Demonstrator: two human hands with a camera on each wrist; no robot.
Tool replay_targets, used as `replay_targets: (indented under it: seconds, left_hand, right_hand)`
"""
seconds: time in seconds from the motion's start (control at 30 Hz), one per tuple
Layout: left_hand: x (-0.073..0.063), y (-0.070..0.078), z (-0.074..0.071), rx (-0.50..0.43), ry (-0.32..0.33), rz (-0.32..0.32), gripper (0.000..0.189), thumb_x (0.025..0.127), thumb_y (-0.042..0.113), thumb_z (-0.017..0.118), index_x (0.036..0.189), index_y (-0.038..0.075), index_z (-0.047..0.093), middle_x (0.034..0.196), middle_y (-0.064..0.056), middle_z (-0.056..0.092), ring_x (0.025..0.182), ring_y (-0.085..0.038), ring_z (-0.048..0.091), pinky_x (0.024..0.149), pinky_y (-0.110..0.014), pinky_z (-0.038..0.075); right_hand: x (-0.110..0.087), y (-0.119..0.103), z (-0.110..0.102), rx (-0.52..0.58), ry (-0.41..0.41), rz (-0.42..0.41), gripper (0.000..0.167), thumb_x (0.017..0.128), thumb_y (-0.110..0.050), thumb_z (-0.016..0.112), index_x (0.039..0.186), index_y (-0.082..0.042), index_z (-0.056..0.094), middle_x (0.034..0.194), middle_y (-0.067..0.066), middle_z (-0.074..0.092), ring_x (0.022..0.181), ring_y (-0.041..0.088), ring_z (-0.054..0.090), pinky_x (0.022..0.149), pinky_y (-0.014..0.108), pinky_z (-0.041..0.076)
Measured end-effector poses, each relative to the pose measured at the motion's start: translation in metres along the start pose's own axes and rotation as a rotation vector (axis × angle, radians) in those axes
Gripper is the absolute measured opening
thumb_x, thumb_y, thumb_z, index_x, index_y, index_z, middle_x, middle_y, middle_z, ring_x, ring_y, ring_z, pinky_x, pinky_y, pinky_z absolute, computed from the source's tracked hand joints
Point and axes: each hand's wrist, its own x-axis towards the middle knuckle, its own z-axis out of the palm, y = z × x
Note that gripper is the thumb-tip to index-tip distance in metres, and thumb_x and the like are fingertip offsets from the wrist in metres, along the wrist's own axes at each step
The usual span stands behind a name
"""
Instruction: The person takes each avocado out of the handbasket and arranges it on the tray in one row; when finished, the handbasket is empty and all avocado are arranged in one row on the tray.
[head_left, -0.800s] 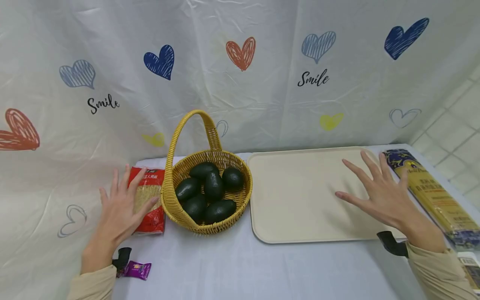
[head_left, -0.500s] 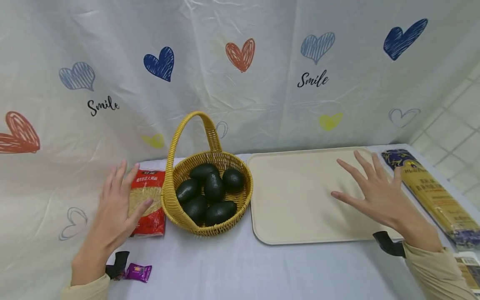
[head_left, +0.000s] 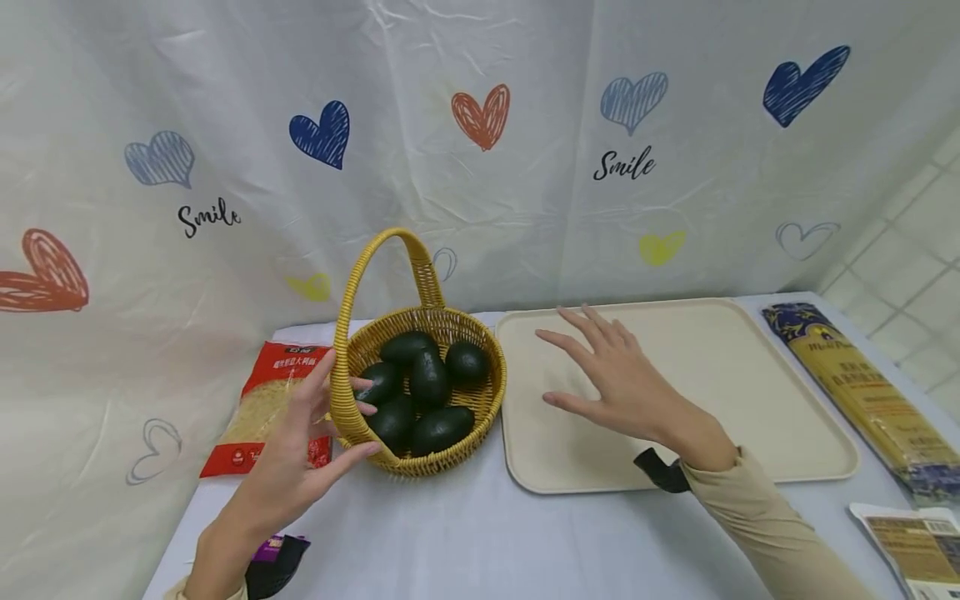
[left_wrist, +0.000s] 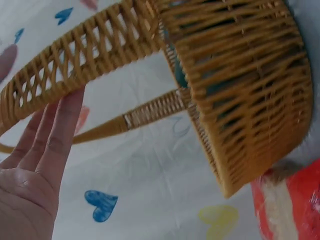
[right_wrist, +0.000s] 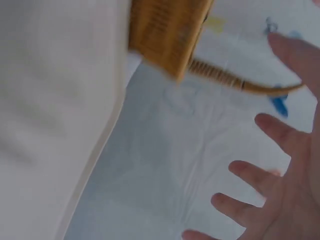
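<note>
A yellow wicker basket (head_left: 495, 392) with a tall arched handle holds several dark green avocados (head_left: 430, 379). My left hand (head_left: 288, 450) is at the basket's left side, thumb spread and fingers extended behind the near part of the handle (left_wrist: 75, 65); the left wrist view shows those fingers nearly straight, with the thumb apart on the handle's other side. My right hand (head_left: 618, 375) hovers over the left part of a beige tray (head_left: 675, 467), its fingers spread and pointing toward the basket. Nothing is between the right fingers.
A red bag of pasta (head_left: 247, 408) lies left of the basket, partly behind my left hand. A purple-wrapped sweet (head_left: 270, 546) is near my left wrist. Right of the tray lie a long yellow pasta packet (head_left: 862, 383) and a brown-and-white packet (head_left: 915, 542).
My left hand has moved right, from over the red bag to the basket handle. My right hand has swung left across the tray toward the basket. The basket stays in place.
</note>
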Motion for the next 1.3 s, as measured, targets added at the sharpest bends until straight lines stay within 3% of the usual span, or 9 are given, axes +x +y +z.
replay_targets:
  seconds: [0.13, 0.27, 0.47, 0.63, 0.77, 1.13, 1.3]
  left_hand:
    - [0.000, -0.005, 0.005, -0.048, 0.014, 0.053, 0.122, 0.069, -0.019, 0.087, 0.166, 0.008, 0.017, 0.126, -0.011, 0.065, 0.099, -0.012, 0.074, 0.080, -0.020, 0.060]
    - [0.001, -0.008, 0.005, -0.065, 0.018, 0.059, 0.122, 0.070, -0.020, 0.086, 0.166, 0.008, 0.016, 0.120, -0.010, 0.065, 0.094, -0.013, 0.074, 0.084, -0.019, 0.059]
    - [0.001, -0.011, 0.005, -0.052, 0.004, 0.052, 0.122, 0.071, -0.017, 0.088, 0.166, 0.008, 0.016, 0.117, -0.007, 0.067, 0.101, -0.020, 0.070, 0.083, -0.018, 0.059]
    - [0.001, -0.011, 0.004, -0.052, 0.006, 0.057, 0.122, 0.070, -0.017, 0.088, 0.166, 0.008, 0.017, 0.115, -0.007, 0.068, 0.104, -0.022, 0.069, 0.088, -0.017, 0.057]
    - [0.002, -0.011, 0.003, -0.047, -0.004, 0.052, 0.122, 0.071, -0.016, 0.088, 0.166, 0.007, 0.016, 0.115, -0.007, 0.067, 0.109, -0.022, 0.068, 0.094, -0.017, 0.054]
    - [0.001, -0.010, 0.004, -0.028, -0.009, 0.030, 0.123, 0.071, -0.016, 0.087, 0.167, 0.010, 0.015, 0.115, -0.005, 0.068, 0.104, -0.025, 0.070, 0.091, -0.015, 0.055]
    - [0.002, -0.010, 0.005, -0.024, -0.004, 0.036, 0.124, 0.070, -0.017, 0.087, 0.167, 0.009, 0.013, 0.114, -0.005, 0.067, 0.105, -0.023, 0.069, 0.093, -0.015, 0.053]
  right_hand:
    - [0.036, -0.027, 0.015, 0.119, -0.042, -0.084, 0.069, 0.095, -0.035, 0.079, 0.153, -0.014, 0.049, 0.160, 0.018, 0.039, 0.145, 0.043, 0.040, 0.111, 0.067, 0.040]
    - [0.069, -0.045, 0.032, 0.271, -0.142, -0.105, 0.059, 0.097, -0.026, 0.078, 0.148, -0.008, 0.053, 0.149, 0.017, 0.049, 0.135, 0.036, 0.051, 0.107, 0.055, 0.050]
    - [0.110, -0.058, 0.058, 0.409, -0.353, -0.018, 0.060, 0.100, -0.021, 0.073, 0.151, -0.002, 0.048, 0.145, 0.022, 0.049, 0.119, 0.034, 0.062, 0.101, 0.043, 0.053]
    - [0.137, -0.067, 0.072, 0.395, -0.486, 0.034, 0.066, 0.099, -0.020, 0.074, 0.155, -0.001, 0.043, 0.151, 0.023, 0.046, 0.136, 0.033, 0.052, 0.112, 0.045, 0.046]
    - [0.148, -0.073, 0.080, 0.363, -0.568, 0.016, 0.067, 0.100, -0.019, 0.074, 0.157, -0.003, 0.042, 0.148, 0.022, 0.047, 0.134, 0.030, 0.051, 0.113, 0.043, 0.045]
    - [0.156, -0.084, 0.082, 0.259, -0.714, -0.011, 0.070, 0.102, -0.020, 0.072, 0.162, -0.016, 0.037, 0.158, 0.018, 0.041, 0.144, 0.028, 0.044, 0.116, 0.043, 0.042]
    - [0.166, -0.091, 0.071, 0.168, -0.837, -0.009, 0.071, 0.105, -0.027, 0.067, 0.165, -0.020, 0.030, 0.166, 0.016, 0.033, 0.151, 0.028, 0.036, 0.121, 0.043, 0.037]
